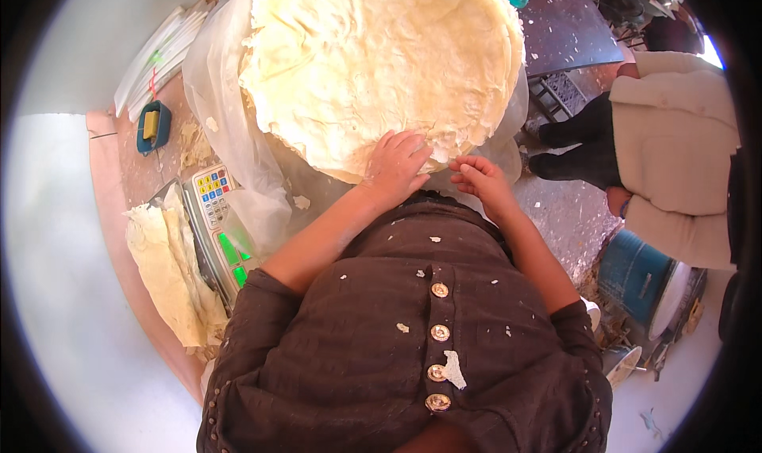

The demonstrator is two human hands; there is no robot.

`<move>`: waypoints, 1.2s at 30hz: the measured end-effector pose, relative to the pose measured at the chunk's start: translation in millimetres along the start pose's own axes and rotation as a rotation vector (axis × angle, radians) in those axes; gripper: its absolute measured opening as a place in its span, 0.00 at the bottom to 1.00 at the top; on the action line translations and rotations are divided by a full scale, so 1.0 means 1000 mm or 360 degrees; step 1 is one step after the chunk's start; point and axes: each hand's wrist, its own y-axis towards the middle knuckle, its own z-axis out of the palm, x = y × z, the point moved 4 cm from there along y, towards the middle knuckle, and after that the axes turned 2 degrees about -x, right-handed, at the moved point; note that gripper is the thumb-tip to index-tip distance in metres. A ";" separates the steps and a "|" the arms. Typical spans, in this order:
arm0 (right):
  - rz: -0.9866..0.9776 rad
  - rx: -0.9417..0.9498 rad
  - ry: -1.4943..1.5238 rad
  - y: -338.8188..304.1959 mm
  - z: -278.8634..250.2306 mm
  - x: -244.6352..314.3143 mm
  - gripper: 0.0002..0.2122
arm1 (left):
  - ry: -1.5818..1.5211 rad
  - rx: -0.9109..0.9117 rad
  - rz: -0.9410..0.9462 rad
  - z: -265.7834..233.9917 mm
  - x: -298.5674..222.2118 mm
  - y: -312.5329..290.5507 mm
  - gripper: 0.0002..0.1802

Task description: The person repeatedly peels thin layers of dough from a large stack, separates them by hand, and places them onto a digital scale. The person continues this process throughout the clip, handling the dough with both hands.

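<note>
A tall round stack of thin pale-yellow dough sheets (373,56) lies on a clear plastic sheet (230,104) on the table. My left hand (394,166) rests palm down on the stack's near edge, fingers spread over the top sheets. My right hand (482,180) is just right of it at the rim, fingers curled and pinching at the sheet edge; whether it holds a sheet is not clear. My dark brown buttoned top, flecked with dough crumbs, fills the lower middle.
A weighing scale with a coloured keypad (218,227) stands at the left, with folded dough sheets (171,274) on its pan. A blue holder (152,126) lies further back. A person in a cream jacket (675,143) stands at the right, beside a blue bucket (635,274).
</note>
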 end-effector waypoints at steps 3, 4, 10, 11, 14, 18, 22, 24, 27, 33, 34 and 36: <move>0.0012 0.0075 0.0044 0.000 0.001 -0.001 0.12 | -0.0007 -0.0059 0.0021 0.004 0.002 0.003 0.17; 0.0016 0.0083 0.0017 -0.001 0.000 -0.001 0.12 | 0.0031 -0.0059 0.0006 0.004 0.004 0.002 0.14; 0.0044 0.0059 0.0021 0.000 -0.003 -0.002 0.12 | 0.0142 0.0078 0.0050 0.005 0.007 0.001 0.07; 0.0045 0.0056 0.0014 0.000 -0.004 -0.001 0.12 | 0.0169 0.0096 0.0077 0.006 0.006 0.001 0.07; 0.0019 0.0052 -0.0034 0.002 -0.005 0.000 0.12 | 0.0199 0.0184 0.0099 0.011 0.005 0.004 0.07; -0.0050 0.0094 -0.0134 -0.002 -0.002 0.007 0.11 | -0.0050 0.0180 -0.0113 0.004 0.014 0.011 0.06; -0.0298 0.0258 -0.0304 -0.014 0.011 0.024 0.11 | -0.0580 0.0260 -0.0483 -0.013 0.035 0.017 0.07; -0.0436 0.0301 -0.0374 -0.020 0.022 0.033 0.11 | -0.0791 0.0387 -0.0697 -0.013 0.044 0.018 0.07; -0.0616 0.0388 -0.0572 -0.026 0.038 0.044 0.13 | -0.1028 0.0614 -0.0999 -0.005 0.051 0.017 0.07; -0.0681 0.0260 -0.1506 -0.015 0.055 0.042 0.16 | -0.1206 0.0687 -0.1185 0.010 0.056 0.011 0.07; -0.0633 0.0274 -0.1612 -0.012 0.056 0.038 0.16 | -0.1201 0.0678 -0.1181 0.011 0.057 0.010 0.07; -0.0526 0.0286 -0.1811 -0.007 0.057 0.032 0.16 | -0.1234 0.0627 -0.1191 0.008 0.058 0.011 0.07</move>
